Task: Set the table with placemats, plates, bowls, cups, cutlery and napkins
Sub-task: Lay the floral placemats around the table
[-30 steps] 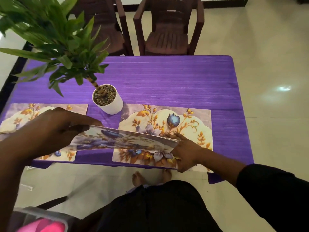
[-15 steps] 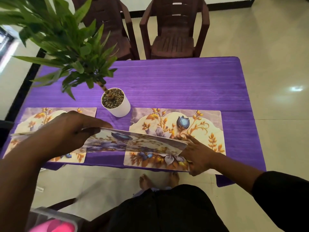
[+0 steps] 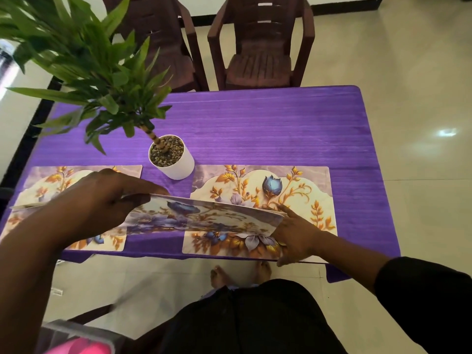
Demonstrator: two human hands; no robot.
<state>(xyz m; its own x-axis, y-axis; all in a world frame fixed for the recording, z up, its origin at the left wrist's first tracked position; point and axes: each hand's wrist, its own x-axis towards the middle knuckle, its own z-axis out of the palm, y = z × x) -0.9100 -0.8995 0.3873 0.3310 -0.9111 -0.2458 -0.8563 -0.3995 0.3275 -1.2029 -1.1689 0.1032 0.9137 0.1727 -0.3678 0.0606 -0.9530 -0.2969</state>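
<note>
Two floral placemats lie along the near edge of the purple table point(image 3: 255, 123): a left placemat point(image 3: 46, 185) and a right placemat point(image 3: 301, 195). Above the gap between them I hold a thin stack of spare placemats point(image 3: 204, 215), tilted, roughly level with the table edge. My left hand point(image 3: 102, 203) pinches the stack's left part, thumb on top. My right hand point(image 3: 291, 233) rests on the right placemat near its front edge, fingers spread and fairly straight, touching the stack's right end.
A white pot point(image 3: 173, 159) with a leafy green plant point(image 3: 84, 67) stands between the two mats. Two dark brown plastic chairs point(image 3: 260, 47) stand at the far side. A grey container with something pink point(image 3: 76, 341) sits at lower left. Tiled floor surrounds the table.
The hands and the held stack keep the same pose. My view has shifted slightly, so the table sits a little more to the right in frame.
</note>
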